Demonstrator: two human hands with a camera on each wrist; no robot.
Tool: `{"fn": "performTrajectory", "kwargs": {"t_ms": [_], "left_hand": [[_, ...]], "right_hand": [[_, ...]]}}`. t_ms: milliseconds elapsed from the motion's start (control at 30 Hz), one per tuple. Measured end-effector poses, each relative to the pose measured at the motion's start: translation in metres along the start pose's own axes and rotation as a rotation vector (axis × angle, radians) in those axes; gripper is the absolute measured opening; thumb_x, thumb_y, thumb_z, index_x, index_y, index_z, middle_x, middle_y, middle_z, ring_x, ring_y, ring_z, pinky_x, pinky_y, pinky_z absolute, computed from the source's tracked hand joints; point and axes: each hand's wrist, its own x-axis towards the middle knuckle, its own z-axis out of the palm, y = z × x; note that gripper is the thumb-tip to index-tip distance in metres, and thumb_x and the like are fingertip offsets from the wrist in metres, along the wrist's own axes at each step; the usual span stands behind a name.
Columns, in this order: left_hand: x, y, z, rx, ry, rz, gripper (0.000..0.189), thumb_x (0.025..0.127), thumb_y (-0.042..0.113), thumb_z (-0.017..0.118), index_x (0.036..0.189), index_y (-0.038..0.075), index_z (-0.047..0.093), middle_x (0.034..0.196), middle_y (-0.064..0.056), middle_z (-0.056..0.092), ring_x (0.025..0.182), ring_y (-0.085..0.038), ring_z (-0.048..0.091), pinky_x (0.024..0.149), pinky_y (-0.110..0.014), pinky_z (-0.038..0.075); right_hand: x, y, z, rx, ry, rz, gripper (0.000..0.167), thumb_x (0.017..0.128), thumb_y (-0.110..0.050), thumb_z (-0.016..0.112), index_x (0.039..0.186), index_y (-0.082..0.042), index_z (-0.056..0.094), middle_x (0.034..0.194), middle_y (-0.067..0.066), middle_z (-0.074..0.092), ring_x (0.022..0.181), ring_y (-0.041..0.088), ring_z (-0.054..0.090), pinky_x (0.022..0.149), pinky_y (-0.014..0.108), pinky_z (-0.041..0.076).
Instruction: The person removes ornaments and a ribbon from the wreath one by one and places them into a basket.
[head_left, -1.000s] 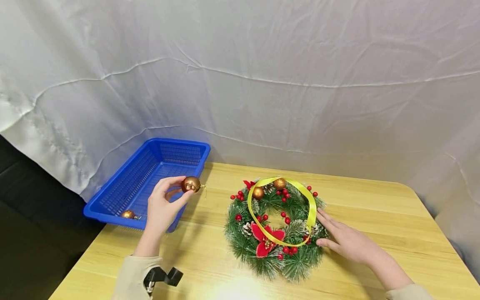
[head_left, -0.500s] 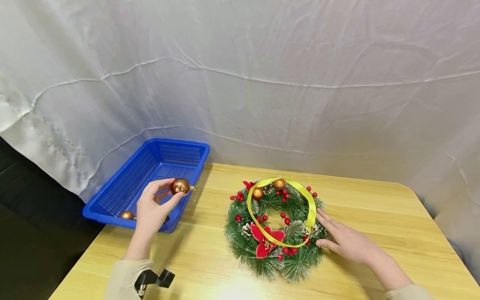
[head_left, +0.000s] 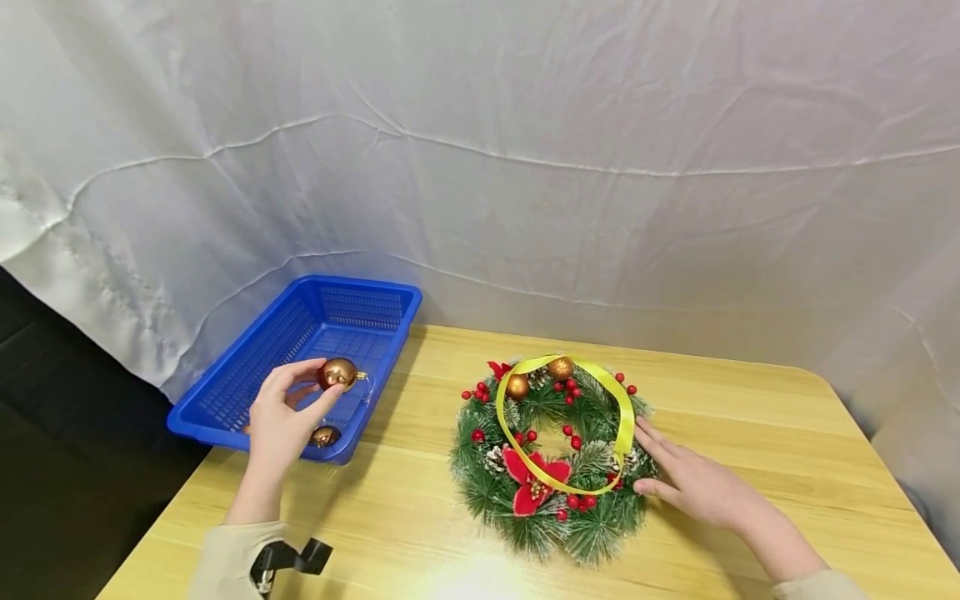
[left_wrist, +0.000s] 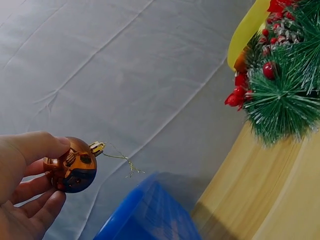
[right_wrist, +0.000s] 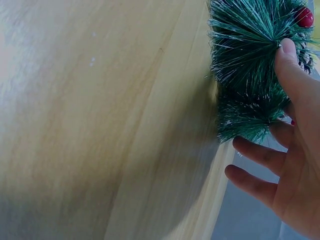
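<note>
My left hand [head_left: 283, 417] pinches a shiny copper Christmas ball [head_left: 339, 373] between thumb and fingers, over the blue basket [head_left: 180, 423]. Its gold cap and thin string loop [left_wrist: 129, 162] point away from the fingertips. Below it, another copper ball [head_left: 326, 436] lies in the basket; a further one is mostly hidden behind the hand. My right hand [head_left: 693, 479] touches the right side of a green wreath [head_left: 592, 537] with fairly straight fingers. The wreath carries a red poinsettia [head_left: 528, 492], red berries, two copper balls [head_left: 517, 386] and a loop of yellow ribbon [head_left: 624, 417].
The wooden table [head_left: 757, 417] bears the wreath and most of the basket, which stands at its left edge. A pale grey curtain [head_left: 525, 167] hangs behind the table. A dark surface [head_left: 60, 450] lies to the left.
My left hand has moved left with the copper ball, from beside the basket's right rim to over its inside. The right hand and the wreath have stayed put.
</note>
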Motion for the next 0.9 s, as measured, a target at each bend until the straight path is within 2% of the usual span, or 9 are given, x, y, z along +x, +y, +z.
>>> {"fn": "performTrajectory", "kwargs": {"t_ms": [167,300,467,767,900], "left_hand": [[0.005,-0.024,-0.002,0.039,0.019,-0.005,0.04,0.073,-0.003,0.08,0.111,-0.005,0.066,0.108,-0.013,0.059,0.092,-0.004,0.057,0.081,-0.012,0.049],[0.007,-0.039,-0.004,0.065,0.004,-0.048,0.041,0.075,0.003,0.081,0.113,-0.001,0.066,0.108,-0.009,0.058,0.093,-0.003,0.056,0.081,-0.011,0.048],[0.007,-0.045,-0.006,0.115,-0.011,-0.079,0.039,0.076,0.008,0.081,0.112,0.0,0.066,0.107,-0.008,0.058,0.093,-0.003,0.055,0.081,-0.01,0.047],[0.015,-0.054,-0.01,0.167,0.001,-0.082,0.039,0.076,0.008,0.081,0.111,0.0,0.067,0.106,-0.008,0.059,0.091,0.0,0.054,0.078,-0.007,0.047],[0.018,-0.056,-0.012,0.202,-0.022,-0.1,0.04,0.078,0.013,0.08,0.113,0.002,0.066,0.108,-0.008,0.059,0.094,-0.005,0.055,0.079,-0.008,0.047]], "right_hand": [[-0.001,-0.001,0.0,-0.007,0.002,0.003,0.073,0.095,-0.052,0.047,0.152,-0.012,0.025,0.154,0.013,0.023,0.125,0.043,0.044,0.1,0.057,0.036],[-0.002,-0.002,-0.001,-0.012,0.009,-0.002,0.073,0.095,-0.052,0.048,0.152,-0.012,0.026,0.154,0.013,0.024,0.124,0.043,0.044,0.099,0.058,0.038],[-0.001,-0.001,-0.001,-0.011,0.01,0.002,0.073,0.095,-0.052,0.048,0.152,-0.013,0.025,0.154,0.013,0.024,0.125,0.043,0.044,0.1,0.058,0.037],[-0.001,-0.001,-0.001,-0.009,0.012,-0.005,0.073,0.095,-0.051,0.049,0.152,-0.012,0.026,0.154,0.014,0.024,0.125,0.043,0.044,0.099,0.058,0.038],[-0.001,-0.001,0.0,-0.009,0.007,0.001,0.073,0.094,-0.052,0.048,0.152,-0.012,0.026,0.154,0.013,0.024,0.125,0.043,0.043,0.1,0.057,0.037]]}}
